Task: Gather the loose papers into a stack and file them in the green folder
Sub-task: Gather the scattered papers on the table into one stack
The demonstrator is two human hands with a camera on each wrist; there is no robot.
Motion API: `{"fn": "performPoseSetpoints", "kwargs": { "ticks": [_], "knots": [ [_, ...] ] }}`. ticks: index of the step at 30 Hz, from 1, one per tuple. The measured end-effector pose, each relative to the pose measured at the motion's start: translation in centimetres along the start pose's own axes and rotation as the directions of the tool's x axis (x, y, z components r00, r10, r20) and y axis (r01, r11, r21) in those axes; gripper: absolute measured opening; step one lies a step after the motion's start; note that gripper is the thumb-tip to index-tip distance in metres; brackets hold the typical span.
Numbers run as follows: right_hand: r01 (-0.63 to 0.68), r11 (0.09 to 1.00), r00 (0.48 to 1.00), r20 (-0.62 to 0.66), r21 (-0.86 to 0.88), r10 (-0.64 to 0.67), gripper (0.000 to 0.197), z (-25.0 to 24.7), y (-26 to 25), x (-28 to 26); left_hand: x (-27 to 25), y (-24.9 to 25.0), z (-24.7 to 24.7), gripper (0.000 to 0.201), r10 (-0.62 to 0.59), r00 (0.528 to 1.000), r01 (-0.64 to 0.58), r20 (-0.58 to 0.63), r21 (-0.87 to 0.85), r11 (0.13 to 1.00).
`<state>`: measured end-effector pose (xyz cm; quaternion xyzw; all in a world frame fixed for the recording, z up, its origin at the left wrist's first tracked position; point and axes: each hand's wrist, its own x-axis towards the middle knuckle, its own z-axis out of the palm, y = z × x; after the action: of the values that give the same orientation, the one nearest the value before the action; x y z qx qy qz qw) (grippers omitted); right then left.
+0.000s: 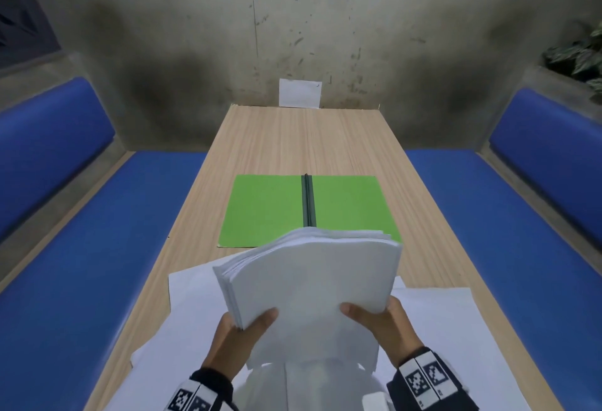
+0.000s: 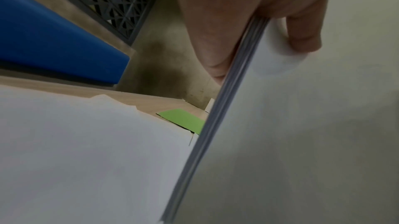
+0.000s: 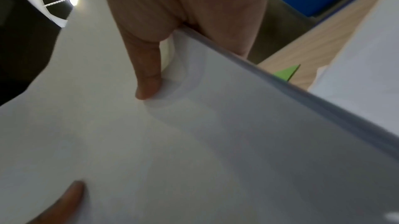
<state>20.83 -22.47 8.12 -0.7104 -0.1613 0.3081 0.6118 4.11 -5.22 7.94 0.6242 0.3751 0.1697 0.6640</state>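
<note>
The wooden table (image 1: 325,143) carries the green folder (image 1: 270,211), lying open and flat with its dark spine (image 1: 308,202) up the middle; everything else is placed from that folder. On the near side of it, large loose sheets (image 1: 456,329) are spread over the tabletop, and above them, lifted clear with its far edge overhanging the folder's near edge, is the stack of papers (image 1: 309,277). The left hand (image 1: 234,342) clamps its near left corner, thumb on top and fingers beneath, and the right hand (image 1: 384,326) pinches the near right corner likewise. The stack bows and its far left corner fans open, so the likeliest trouble, I judge, is sheets sliding out of the loose far end as it tips toward the folder. A second risk is filing only this bundle while the spread sheets stay behind.
</note>
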Motion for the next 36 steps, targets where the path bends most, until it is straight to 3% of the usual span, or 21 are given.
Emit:
{"fn": "performPoseSetpoints", "kwargs": {
  "ticks": [4,7,9,10,12,14,16,18,21,24,26,30,36],
  "knots": [
    [0.038,0.999,0.999,0.003,-0.004,-0.038,0.020,-0.6,0.5,0.2,0.5,-0.2,-1.1,0.057,0.002,0.998,0.001,-0.056,0.071,0.997],
    [0.025,0.977,0.999,-0.041,-0.213,-0.035,0.018,-2.4,2.2,0.8,0.6,1.0,-2.9,0.039,0.011,0.983,-0.007,-0.183,0.024,1.000],
    [-0.070,0.909,0.996,-0.074,-0.411,0.043,0.015,-4.2,3.8,0.8,0.6,1.7,-5.0,0.020,0.001,0.951,-0.006,-0.308,-0.014,1.000],
    [-0.133,0.847,0.991,-0.094,-0.514,0.099,0.014,-5.2,4.8,0.7,0.6,1.9,-6.3,0.021,-0.014,0.932,0.007,-0.361,-0.020,1.000],
    [-0.274,0.673,0.960,-0.158,-0.687,0.230,0.027,-6.8,6.9,0.5,0.8,1.5,-8.9,0.034,-0.032,0.888,0.034,-0.459,-0.005,0.999],
    [-0.396,0.558,0.912,-0.239,-0.729,0.335,0.054,-7.8,8.4,0.2,1.0,0.3,-11.3,0.041,-0.078,0.864,0.088,-0.497,-0.004,0.996],
    [-0.471,0.536,0.876,-0.297,-0.701,0.381,0.078,-7.7,9.0,0.0,0.9,-0.8,-12.8,0.038,-0.116,0.856,0.141,-0.504,0.012,0.990],
    [-0.484,0.573,0.871,-0.305,-0.661,0.384,0.092,-6.8,9.1,0.1,0.6,-1.7,-13.3,0.040,-0.140,0.866,0.188,-0.481,0.053,0.981],
    [-0.476,0.629,0.878,-0.289,-0.615,0.381,0.071,-4.9,9.0,0.7,0.1,-2.9,-12.6,0.045,-0.184,0.876,0.252,-0.446,0.097,0.963],
    [-0.468,0.634,0.881,-0.273,-0.616,0.385,0.025,-3.5,8.4,1.1,-0.3,-3.6,-11.8,0.045,-0.219,0.886,0.298,-0.408,0.141,0.944],
    [-0.450,0.628,0.891,-0.275,-0.634,0.361,0.006,-3.5,8.3,1.5,-0.4,-3.8,-12.0,0.046,-0.244,0.887,0.335,-0.391,0.184,0.924],
    [-0.462,0.647,0.886,-0.353,-0.607,0.302,0.013,-5.9,8.3,1.7,0.4,-4.7,-13.4,0.045,-0.280,0.893,0.388,-0.352,0.287,0.876],
    [-0.465,0.435,0.885,-0.388,-0.771,0.258,0.018,-11.7,6.5,2.1,2.6,-5.2,-13.7,0.028,-0.294,0.908,0.403,-0.297,0.434,0.806]
  ]
}}
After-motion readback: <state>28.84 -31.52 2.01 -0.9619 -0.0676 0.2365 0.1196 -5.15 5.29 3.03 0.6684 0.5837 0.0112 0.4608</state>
